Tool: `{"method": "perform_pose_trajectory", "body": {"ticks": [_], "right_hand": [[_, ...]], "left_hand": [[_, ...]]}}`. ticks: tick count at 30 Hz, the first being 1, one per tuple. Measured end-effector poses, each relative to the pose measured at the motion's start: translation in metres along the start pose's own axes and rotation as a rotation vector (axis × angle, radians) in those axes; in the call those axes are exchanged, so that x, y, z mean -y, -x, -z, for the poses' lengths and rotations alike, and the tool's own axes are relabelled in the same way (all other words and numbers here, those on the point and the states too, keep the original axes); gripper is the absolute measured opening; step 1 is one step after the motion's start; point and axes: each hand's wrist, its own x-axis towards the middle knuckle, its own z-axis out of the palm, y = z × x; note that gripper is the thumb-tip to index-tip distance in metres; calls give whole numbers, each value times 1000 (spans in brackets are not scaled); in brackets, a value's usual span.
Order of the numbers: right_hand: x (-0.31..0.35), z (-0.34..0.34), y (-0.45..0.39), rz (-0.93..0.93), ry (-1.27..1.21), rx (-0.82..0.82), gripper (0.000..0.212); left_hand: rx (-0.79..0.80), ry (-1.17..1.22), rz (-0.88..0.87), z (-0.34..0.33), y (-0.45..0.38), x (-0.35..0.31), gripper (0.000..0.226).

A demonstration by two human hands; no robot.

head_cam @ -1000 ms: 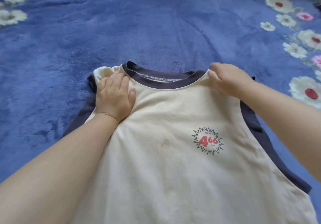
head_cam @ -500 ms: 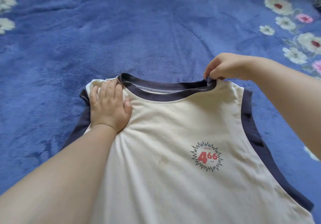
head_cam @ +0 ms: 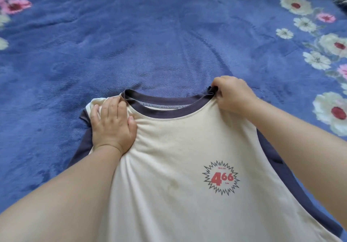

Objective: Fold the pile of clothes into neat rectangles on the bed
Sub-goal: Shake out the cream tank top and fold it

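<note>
Left hand [head_cam: 112, 125] flat, fingers straight, pressing cream shirt [head_cam: 178, 166] beside collar [head_cam: 165, 108]. Right hand [head_cam: 232, 97] curled, pinching collar's other end.

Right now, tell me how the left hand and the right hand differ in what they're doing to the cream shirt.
The left hand lies flat, fingers straight, pressing the cream shirt down; the right hand is curled, pinching fabric. The left hand rests on the cream shoulder beside the navy collar; the right hand grips the collar's bunched far end. Both work the shirt's top edge on the blue floral blanket.
</note>
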Motion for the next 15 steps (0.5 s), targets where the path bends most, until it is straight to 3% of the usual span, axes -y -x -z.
{"method": "perform_pose_trajectory", "body": {"ticks": [4,6,9,11,13,15], "right_hand": [[7,-40,13,-39,194,-242,46],[9,-42,19,-135,236,-435,39],[30,-56,53,-150,57,-624,38],[61,-72,83,-142,-66,-520,48],[79,-87,100,-158,-36,-359,57],[81,-96,99,-206,-10,-300,61]], "left_hand": [[50,-2,6,2,0,0,48],[92,2,27,4,-1,-1,51],[146,11,38,6,-1,-3,53],[158,11,40,7,-1,-3,53],[168,18,46,7,-1,-4,54],[169,23,50,8,-1,-5,56]]}}
